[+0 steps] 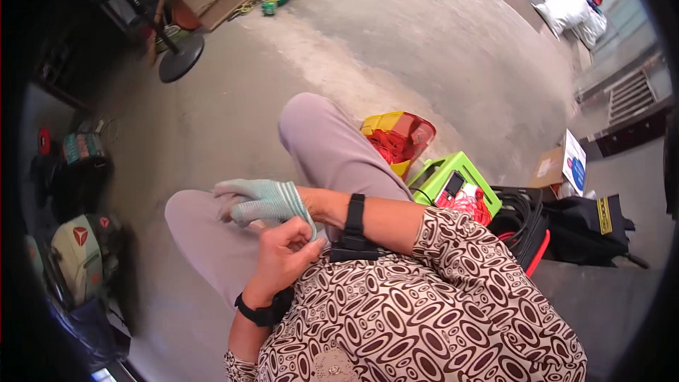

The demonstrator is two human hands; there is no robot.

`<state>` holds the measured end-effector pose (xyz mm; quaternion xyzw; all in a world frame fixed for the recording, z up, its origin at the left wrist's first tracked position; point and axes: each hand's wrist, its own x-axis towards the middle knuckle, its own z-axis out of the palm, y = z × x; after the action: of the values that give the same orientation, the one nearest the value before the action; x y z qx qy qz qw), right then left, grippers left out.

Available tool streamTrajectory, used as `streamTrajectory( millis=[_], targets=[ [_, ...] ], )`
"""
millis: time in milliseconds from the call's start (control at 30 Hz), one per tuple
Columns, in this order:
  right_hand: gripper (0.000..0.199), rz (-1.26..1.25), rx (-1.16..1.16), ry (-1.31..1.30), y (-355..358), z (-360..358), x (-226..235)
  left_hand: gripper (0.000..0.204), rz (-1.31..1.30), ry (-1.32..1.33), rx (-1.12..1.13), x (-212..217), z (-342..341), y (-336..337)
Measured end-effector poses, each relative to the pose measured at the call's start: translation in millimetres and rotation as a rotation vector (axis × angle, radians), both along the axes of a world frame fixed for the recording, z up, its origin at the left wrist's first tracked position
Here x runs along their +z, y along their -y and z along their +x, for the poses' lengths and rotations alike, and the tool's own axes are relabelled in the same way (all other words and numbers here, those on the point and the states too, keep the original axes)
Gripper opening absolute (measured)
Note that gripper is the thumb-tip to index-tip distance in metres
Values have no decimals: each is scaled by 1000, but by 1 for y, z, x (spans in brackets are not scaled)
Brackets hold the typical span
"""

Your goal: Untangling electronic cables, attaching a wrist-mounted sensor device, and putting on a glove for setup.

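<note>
A pale mint-green knit work glove point(272, 199) covers my right hand point(244, 204), which reaches leftward across my lap above my knee. The gloved fingers look loosely extended and partly blurred, with nothing visible in them. Closed at the glove's striped cuff is my bare left hand point(279, 253), its thumb and fingers pinching the edge near my right wrist. Black straps circle both of my wrists. Below the hands lie my light purple trousers point(325, 134).
To my right sit a yellow-red bag point(396, 138) of red strands, a bright green plastic box point(456, 177), a coil of black cable point(520, 216) and a black bag point(587, 230). A round-based stand point(181, 59) is far left. Bulky containers point(78, 255) line the left.
</note>
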<state>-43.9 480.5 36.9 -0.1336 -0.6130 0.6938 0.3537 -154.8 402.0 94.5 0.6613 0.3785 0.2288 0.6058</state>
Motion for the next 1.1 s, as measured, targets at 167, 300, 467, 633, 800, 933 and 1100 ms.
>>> streamTrajectory(
  millis=[167, 300, 467, 633, 800, 933, 1100],
  targets=[
    [77, 162, -477, 201, 4, -10, 5, 21, -40, 38, -165, 3, 4, -2],
    [69, 49, -496, 177, 0, 5, 22, 23, -154, 46, -148, 15, 6, -2],
    [45, 191, -732, 258, 42, 86, 83, 14, -144, 120, -60, 18, 18, 1],
    [39, -385, -970, 460, 108, 220, 105, 13, -169, 66, 119, -5, -9, -19],
    [42, -861, -1196, 856, 192, 318, -20, 10, -252, 73, 236, -15, -12, -32],
    [59, -823, -1244, 1283, 218, 332, -86, 12, -249, 46, 226, -19, -10, -37],
    [85, -761, -1186, 1805, 186, 317, -99, 13, -262, 45, 208, -28, -14, -38]
  ],
)
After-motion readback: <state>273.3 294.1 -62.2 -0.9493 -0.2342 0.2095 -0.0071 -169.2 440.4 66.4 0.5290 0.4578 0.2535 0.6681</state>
